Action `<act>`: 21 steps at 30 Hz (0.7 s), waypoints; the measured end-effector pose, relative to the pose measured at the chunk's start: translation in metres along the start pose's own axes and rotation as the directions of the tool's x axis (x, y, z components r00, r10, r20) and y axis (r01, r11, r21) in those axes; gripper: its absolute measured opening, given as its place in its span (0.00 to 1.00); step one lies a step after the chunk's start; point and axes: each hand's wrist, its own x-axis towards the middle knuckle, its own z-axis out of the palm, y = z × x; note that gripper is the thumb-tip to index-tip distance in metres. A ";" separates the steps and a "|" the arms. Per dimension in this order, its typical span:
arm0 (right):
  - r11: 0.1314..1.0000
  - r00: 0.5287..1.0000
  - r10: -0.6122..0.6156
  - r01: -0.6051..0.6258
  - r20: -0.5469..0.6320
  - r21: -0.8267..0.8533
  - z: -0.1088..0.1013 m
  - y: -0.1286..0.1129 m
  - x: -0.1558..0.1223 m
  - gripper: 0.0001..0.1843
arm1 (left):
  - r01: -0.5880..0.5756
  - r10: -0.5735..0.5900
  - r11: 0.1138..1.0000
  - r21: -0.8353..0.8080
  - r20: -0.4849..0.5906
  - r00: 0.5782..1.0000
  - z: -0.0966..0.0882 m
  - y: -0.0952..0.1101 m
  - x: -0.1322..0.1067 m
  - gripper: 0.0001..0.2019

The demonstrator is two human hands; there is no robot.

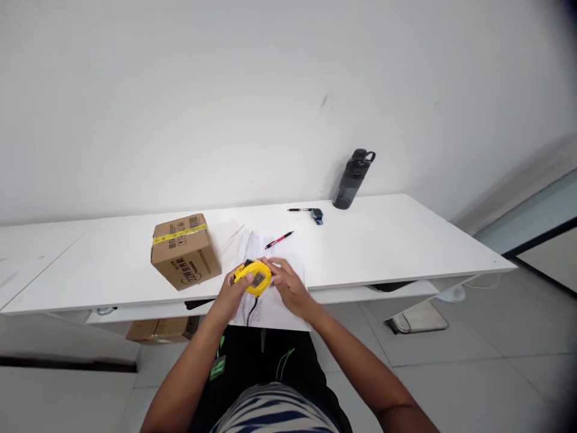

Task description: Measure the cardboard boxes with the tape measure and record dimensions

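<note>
A yellow tape measure [258, 278] with a grey label sits between my hands, over papers at the table's front edge. My left hand [231, 296] grips it from the left, thumb across its face. From the right, my right hand [291, 288] has its fingers closed at the tape measure's edge; the fingertips are partly hidden behind it. A black wrist strap [252, 311] hangs from the tape measure. Beneath lie printed sheets of paper [288, 313], and a red and black pen [279, 240] rests just beyond my hands.
A cardboard box [184, 252] with yellow tape stands on the white table [383, 246] to the left. Farther back are a black pen [298, 210], a wristwatch [317, 215] and a dark water bottle [350, 183] by the wall. Another box [157, 330] is under the table.
</note>
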 end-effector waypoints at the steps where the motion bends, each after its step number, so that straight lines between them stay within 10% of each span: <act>1: 0.967 1.000 -0.009 0.007 -0.005 -0.255 -0.016 0.009 0.013 0.27 | -0.004 0.000 0.998 0.067 0.052 0.999 -0.006 0.004 0.010 0.29; 5: 0.537 0.967 0.255 -0.124 0.021 -0.835 -0.073 0.050 0.080 0.26 | 0.027 -0.123 0.908 0.418 0.205 0.971 -0.026 0.000 0.046 0.28; 7: 0.517 0.953 0.290 -0.082 0.084 -0.852 -0.082 0.064 0.105 0.21 | 0.048 -0.164 0.883 0.466 0.212 0.963 -0.030 -0.011 0.055 0.28; 12: 0.600 0.972 0.227 -0.094 0.056 -0.795 -0.063 0.067 0.112 0.16 | 0.001 -0.091 0.913 0.408 0.201 0.975 -0.034 -0.033 0.057 0.27; 17: 0.954 0.982 0.166 -0.183 -0.092 -0.236 -0.029 0.070 0.091 0.27 | -0.010 -0.106 0.904 0.427 0.246 0.963 -0.039 -0.035 0.057 0.27; 21: 0.958 0.953 0.276 -0.283 -0.128 -0.041 -0.020 0.080 0.088 0.30 | 0.005 -0.124 0.906 0.423 0.255 0.959 -0.040 -0.033 0.057 0.27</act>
